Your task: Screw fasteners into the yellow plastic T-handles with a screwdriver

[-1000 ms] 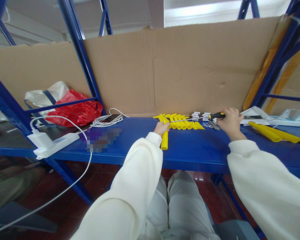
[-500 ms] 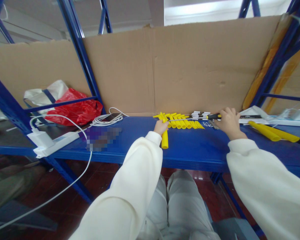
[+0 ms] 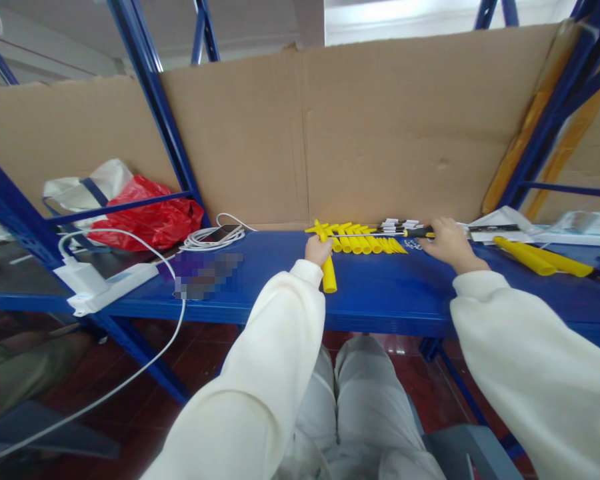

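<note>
My left hand (image 3: 318,249) is closed around a yellow plastic tube with a crosspiece (image 3: 329,276), its wide end pointing toward me. My right hand (image 3: 449,244) grips the black and yellow handle of a long screwdriver (image 3: 416,233). The thin shaft runs level to the left, and its tip meets the yellow piece near the crosspiece; whether it sits in a screw I cannot tell. Behind the shaft lies a row of similar yellow tubes (image 3: 361,245). Small white bits (image 3: 413,245) are scattered beside my right fingers, and black-and-white pieces (image 3: 400,225) lie behind.
Two yellow tubes (image 3: 527,257) lie at the right of the blue shelf (image 3: 275,300). To the left are a coiled white cable (image 3: 213,239), a power strip (image 3: 123,285) and a red bag (image 3: 150,213). A cardboard sheet (image 3: 380,127) stands behind.
My right hand has shifted slightly left with the screwdriver, and its grip on the handle looks different. My left hand still holds the yellow tube. The view has moved slightly.
</note>
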Demonstrator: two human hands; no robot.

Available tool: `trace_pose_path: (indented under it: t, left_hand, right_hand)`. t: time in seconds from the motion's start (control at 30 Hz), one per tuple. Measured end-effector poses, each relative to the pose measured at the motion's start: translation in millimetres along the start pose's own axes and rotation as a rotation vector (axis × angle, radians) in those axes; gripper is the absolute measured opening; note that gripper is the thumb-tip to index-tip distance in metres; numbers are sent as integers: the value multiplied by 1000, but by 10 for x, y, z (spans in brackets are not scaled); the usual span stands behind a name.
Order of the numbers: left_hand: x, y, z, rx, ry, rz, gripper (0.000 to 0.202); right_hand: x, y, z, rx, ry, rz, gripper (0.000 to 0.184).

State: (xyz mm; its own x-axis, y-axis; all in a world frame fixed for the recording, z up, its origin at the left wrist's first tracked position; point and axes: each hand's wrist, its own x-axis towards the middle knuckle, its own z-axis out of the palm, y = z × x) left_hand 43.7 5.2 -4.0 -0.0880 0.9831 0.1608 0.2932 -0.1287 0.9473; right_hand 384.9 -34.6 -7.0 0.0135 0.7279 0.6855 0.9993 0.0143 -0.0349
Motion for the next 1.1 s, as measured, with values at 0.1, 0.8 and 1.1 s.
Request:
trace_pose_path:
  t: [0.1,0.8,1.1]
  left_hand:
    - [10,-13,-6,-1,8,-6,21]
    - [54,-54,40,82,-13,70,22]
    - [45,-43,33,90,-73,133,20]
  right_hand:
    - [1,-5,8,10,1,-25,24]
    - [-13,51,47,-31,-1,-86,31]
    - [-48,42,8,-38,-37,66,35]
